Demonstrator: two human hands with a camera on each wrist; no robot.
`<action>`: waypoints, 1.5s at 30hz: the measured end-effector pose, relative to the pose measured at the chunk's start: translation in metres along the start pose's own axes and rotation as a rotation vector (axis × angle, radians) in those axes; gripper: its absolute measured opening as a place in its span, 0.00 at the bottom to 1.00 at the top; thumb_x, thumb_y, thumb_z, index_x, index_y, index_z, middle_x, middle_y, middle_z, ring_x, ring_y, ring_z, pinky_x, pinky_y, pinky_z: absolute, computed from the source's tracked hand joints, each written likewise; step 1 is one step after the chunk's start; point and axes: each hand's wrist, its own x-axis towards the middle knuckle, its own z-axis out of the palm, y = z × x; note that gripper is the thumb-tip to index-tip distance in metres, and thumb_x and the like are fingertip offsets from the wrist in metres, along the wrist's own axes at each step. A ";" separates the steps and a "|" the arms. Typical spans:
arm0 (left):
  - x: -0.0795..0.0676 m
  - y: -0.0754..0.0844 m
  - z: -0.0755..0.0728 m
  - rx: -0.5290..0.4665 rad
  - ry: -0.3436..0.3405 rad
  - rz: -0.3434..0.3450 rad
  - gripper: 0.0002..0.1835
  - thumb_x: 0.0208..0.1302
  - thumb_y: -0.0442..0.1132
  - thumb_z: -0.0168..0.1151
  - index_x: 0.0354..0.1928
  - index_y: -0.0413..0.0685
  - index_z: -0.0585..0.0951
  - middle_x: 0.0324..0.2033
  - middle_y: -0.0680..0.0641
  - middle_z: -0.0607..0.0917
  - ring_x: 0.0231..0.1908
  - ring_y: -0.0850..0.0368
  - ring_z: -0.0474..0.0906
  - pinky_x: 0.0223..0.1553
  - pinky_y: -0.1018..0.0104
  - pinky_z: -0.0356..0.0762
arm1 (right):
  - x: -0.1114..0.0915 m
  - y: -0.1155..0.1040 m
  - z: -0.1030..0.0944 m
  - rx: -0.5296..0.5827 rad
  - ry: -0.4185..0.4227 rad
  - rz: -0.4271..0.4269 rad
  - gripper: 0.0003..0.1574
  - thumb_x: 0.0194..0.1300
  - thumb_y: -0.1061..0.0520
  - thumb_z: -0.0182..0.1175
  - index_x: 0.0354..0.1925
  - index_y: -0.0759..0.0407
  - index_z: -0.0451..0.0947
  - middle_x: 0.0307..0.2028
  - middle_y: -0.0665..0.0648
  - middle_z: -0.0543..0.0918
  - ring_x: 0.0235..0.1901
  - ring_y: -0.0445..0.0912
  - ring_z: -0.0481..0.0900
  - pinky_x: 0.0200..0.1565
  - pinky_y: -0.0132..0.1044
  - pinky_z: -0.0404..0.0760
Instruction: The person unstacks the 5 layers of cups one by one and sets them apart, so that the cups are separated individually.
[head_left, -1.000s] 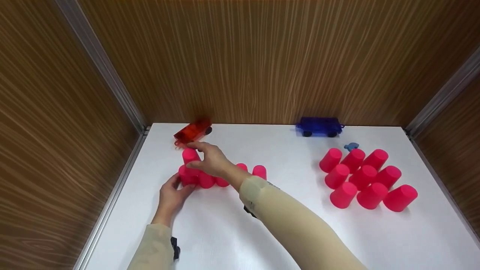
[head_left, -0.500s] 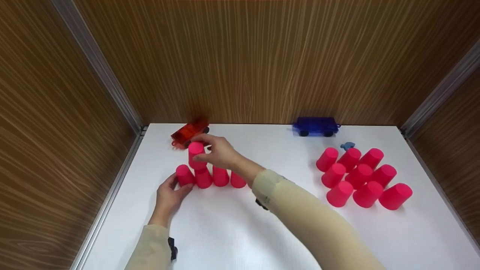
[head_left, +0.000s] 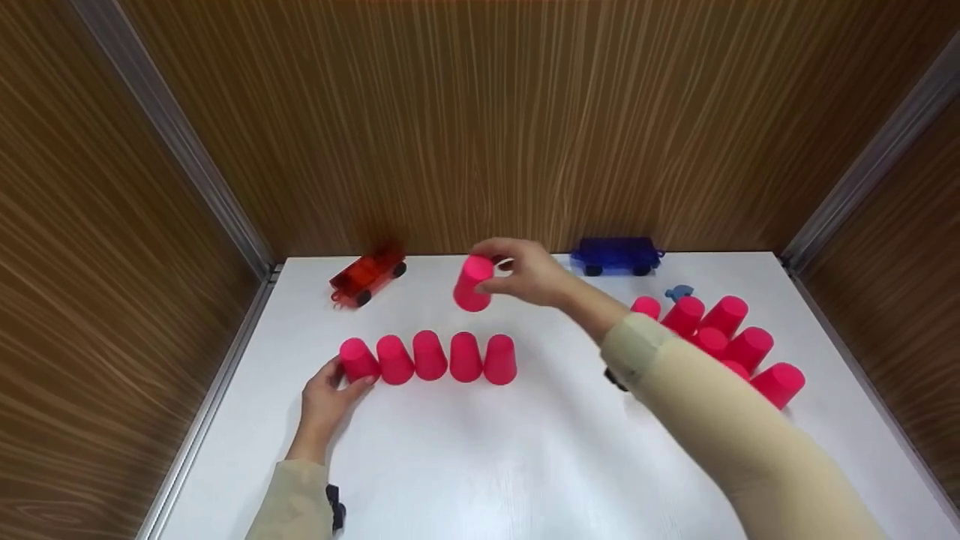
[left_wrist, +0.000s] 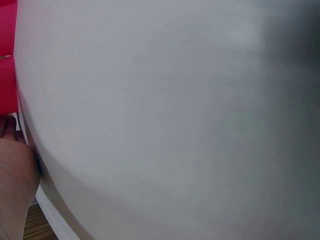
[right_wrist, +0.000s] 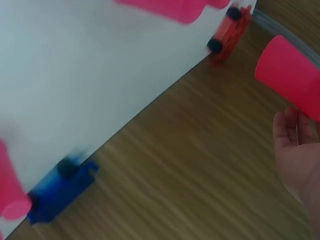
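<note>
In the head view my right hand (head_left: 529,276) pinches an upside-down pink cup (head_left: 471,291) between thumb and fingers, behind a row of pink cups (head_left: 430,356). The same held cup (right_wrist: 290,72) and the right hand's fingertips (right_wrist: 291,125) show at the right of the right wrist view. My left hand (head_left: 324,401) holds the leftmost cup (head_left: 358,360) of the row, its thumb at the front and fingers at the left side. All row cups stand mouth down, side by side. The left wrist view catches part of this cup (left_wrist: 7,90) at its edge.
A red toy car (head_left: 367,276) stands at the back left and a blue toy wagon (head_left: 616,255) by the back wall. Several more cups (head_left: 751,347) are grouped at the right, partly behind my right sleeve, with a small blue toy (head_left: 680,292) behind. Wooden panels (head_left: 487,127) enclose the white table.
My right hand has carried its cup from over the leftmost cup, up and to the right, away from the row. The left hand stays at the row's left end.
</note>
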 end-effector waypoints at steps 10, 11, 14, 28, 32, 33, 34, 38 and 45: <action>0.000 -0.005 -0.012 -0.021 0.013 -0.008 0.43 0.69 0.42 0.75 0.81 0.42 0.64 0.78 0.38 0.67 0.80 0.40 0.58 0.76 0.50 0.63 | -0.029 0.043 -0.051 -0.146 0.013 0.135 0.38 0.66 0.54 0.76 0.71 0.52 0.76 0.60 0.55 0.82 0.61 0.54 0.79 0.56 0.50 0.87; 0.000 -0.005 -0.013 -0.022 0.011 -0.009 0.44 0.69 0.43 0.75 0.81 0.42 0.64 0.78 0.38 0.66 0.80 0.40 0.57 0.76 0.49 0.63 | -0.031 0.048 -0.053 -0.153 0.011 0.151 0.38 0.66 0.54 0.76 0.71 0.52 0.76 0.60 0.55 0.82 0.61 0.54 0.79 0.55 0.50 0.87; -0.001 -0.008 -0.014 -0.024 0.012 -0.022 0.45 0.69 0.45 0.75 0.82 0.44 0.63 0.79 0.39 0.66 0.80 0.40 0.57 0.76 0.50 0.64 | -0.039 0.063 -0.060 -0.164 0.006 0.196 0.38 0.66 0.55 0.76 0.71 0.51 0.76 0.60 0.56 0.82 0.61 0.56 0.79 0.54 0.50 0.87; -0.005 -0.010 -0.016 -0.021 0.017 -0.030 0.45 0.70 0.45 0.74 0.82 0.45 0.63 0.79 0.39 0.66 0.80 0.39 0.56 0.74 0.49 0.66 | -0.072 0.124 -0.081 -0.193 -0.019 0.343 0.38 0.62 0.56 0.79 0.68 0.51 0.77 0.60 0.58 0.81 0.62 0.59 0.77 0.56 0.53 0.87; -0.005 -0.010 -0.015 -0.031 0.024 -0.020 0.44 0.69 0.44 0.75 0.81 0.44 0.64 0.79 0.39 0.66 0.80 0.41 0.57 0.75 0.51 0.65 | -0.077 0.135 -0.081 -0.195 -0.036 0.387 0.40 0.61 0.55 0.80 0.69 0.52 0.76 0.62 0.60 0.80 0.63 0.59 0.77 0.56 0.53 0.87; -0.005 -0.010 -0.015 -0.034 0.028 -0.010 0.43 0.69 0.43 0.75 0.81 0.43 0.65 0.78 0.39 0.67 0.80 0.41 0.58 0.75 0.51 0.65 | -0.077 0.138 -0.081 -0.196 -0.039 0.399 0.41 0.61 0.55 0.80 0.69 0.52 0.76 0.63 0.60 0.80 0.63 0.59 0.77 0.57 0.53 0.87; -0.005 -0.010 -0.015 -0.037 0.032 0.000 0.43 0.69 0.43 0.75 0.80 0.43 0.65 0.78 0.39 0.68 0.79 0.41 0.59 0.75 0.52 0.66 | -0.078 0.140 -0.080 -0.195 -0.044 0.414 0.42 0.61 0.55 0.80 0.70 0.52 0.75 0.63 0.60 0.79 0.64 0.60 0.76 0.57 0.53 0.87; -0.005 -0.011 -0.015 -0.045 0.041 0.027 0.42 0.68 0.42 0.76 0.79 0.41 0.67 0.77 0.37 0.69 0.79 0.40 0.61 0.75 0.53 0.65 | -0.077 0.145 -0.077 -0.176 -0.049 0.455 0.43 0.61 0.54 0.80 0.71 0.52 0.75 0.64 0.62 0.78 0.65 0.62 0.75 0.56 0.52 0.87; -0.004 -0.011 -0.015 -0.031 0.039 -0.003 0.43 0.69 0.42 0.75 0.80 0.41 0.66 0.77 0.38 0.68 0.79 0.39 0.59 0.76 0.50 0.64 | -0.072 0.155 -0.070 -0.182 -0.064 0.450 0.44 0.60 0.55 0.80 0.71 0.55 0.75 0.65 0.63 0.79 0.67 0.64 0.74 0.58 0.53 0.86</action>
